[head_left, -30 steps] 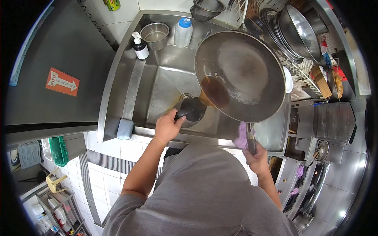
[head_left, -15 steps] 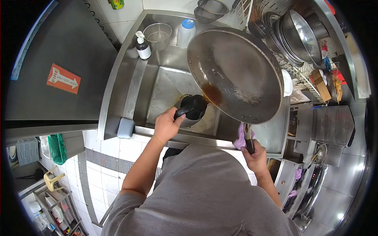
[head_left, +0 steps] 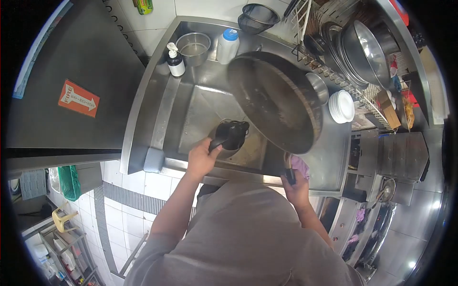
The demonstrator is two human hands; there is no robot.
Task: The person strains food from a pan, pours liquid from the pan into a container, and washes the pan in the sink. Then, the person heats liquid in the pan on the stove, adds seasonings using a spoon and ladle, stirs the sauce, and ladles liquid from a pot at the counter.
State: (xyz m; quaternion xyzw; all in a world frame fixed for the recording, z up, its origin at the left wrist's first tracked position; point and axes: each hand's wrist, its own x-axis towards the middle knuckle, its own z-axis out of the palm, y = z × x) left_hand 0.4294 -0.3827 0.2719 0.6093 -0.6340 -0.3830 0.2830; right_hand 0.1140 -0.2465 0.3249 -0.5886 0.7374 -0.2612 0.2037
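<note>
My left hand (head_left: 202, 157) is closed round the black handle of a dark pot (head_left: 231, 136), which is over the basin of the steel sink (head_left: 202, 100). My right hand (head_left: 296, 185) grips the handle of a large dark wok (head_left: 274, 102). The wok is steeply tilted toward the pot, its near rim to the pot's right. Beside my right hand, a purple cloth (head_left: 300, 167) lies against the wok's handle. Whether any liquid is in the pot cannot be made out.
Behind the basin are a pump bottle (head_left: 176, 64), a steel container (head_left: 193, 50) and a blue-capped bottle (head_left: 227, 47). White bowls (head_left: 341, 107) are stacked right of the wok, below a dish rack (head_left: 329, 71). A blue sponge (head_left: 154, 160) sits on the sink's front left edge.
The wok has tipped further to the left, and the brown liquid seen in it earlier no longer shows. My right hand has shifted left. The white bowls and purple cloth are more exposed.
</note>
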